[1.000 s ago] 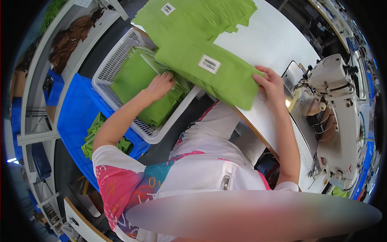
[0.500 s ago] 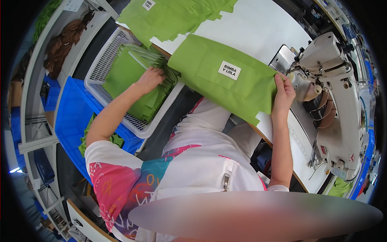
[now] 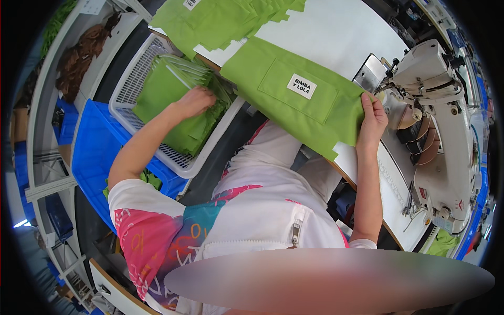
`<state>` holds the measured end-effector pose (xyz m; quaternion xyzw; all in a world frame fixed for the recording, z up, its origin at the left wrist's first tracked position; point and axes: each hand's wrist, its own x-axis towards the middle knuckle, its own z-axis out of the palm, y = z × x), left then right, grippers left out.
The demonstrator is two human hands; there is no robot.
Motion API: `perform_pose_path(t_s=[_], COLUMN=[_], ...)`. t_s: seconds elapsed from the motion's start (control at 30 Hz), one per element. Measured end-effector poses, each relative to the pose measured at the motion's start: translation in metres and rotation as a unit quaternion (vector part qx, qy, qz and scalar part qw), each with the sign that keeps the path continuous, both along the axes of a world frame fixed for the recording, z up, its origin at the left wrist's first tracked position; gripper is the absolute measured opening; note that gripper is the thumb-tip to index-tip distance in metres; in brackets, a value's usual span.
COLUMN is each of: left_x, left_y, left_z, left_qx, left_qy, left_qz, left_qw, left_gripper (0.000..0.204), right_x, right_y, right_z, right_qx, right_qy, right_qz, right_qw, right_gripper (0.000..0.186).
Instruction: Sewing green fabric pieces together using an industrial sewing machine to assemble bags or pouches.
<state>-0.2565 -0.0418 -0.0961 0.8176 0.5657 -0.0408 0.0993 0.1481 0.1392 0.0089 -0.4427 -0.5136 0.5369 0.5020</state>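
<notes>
A green fabric panel (image 3: 278, 89) with a stitched pocket and a white label lies across the near edge of the white table. Its right end is pinched by my right hand (image 3: 371, 118), thumb and fingers closed on the cloth. To the left, my left hand (image 3: 197, 101) reaches over a white plastic basket (image 3: 118, 102) that holds a stack of folded green fabric pieces (image 3: 163, 97). Its fingers are curled in at the stack's right side, closed on a green piece; the fingertips are partly hidden.
A white sewing machine (image 3: 438, 121) stands on the table (image 3: 325, 31) at the right, with small scissors (image 3: 407, 202) near its base. More green panels (image 3: 220, 21) lie at the far left of the table. A blue bin (image 3: 94, 152) sits beside the basket, near shelving (image 3: 39, 142).
The panel's right end and my right hand have shifted slightly right. My left hand's fingers are curled more tightly at the stack.
</notes>
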Motion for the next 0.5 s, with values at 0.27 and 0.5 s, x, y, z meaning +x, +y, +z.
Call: perform_pose_path(t_s=[0.27, 0.5], left_x=[-0.023, 0.111], left_y=[-0.071, -0.018], left_z=[0.095, 0.228], left_qx=[0.233, 0.117], left_qy=[-0.409, -0.412], left_qz=[0.348, 0.118], left_qw=[0.811, 0.896], left_gripper=[0.009, 0.028], right_x=[-0.007, -0.008], right_y=[-0.005, -0.023], right_z=[0.006, 0.032], right_qx=[-0.007, 0.044], right_qy=[0.012, -0.009], right_qz=[0.014, 0.103], right_qw=[1.0, 0.994], right_gripper=[0.018, 0.018])
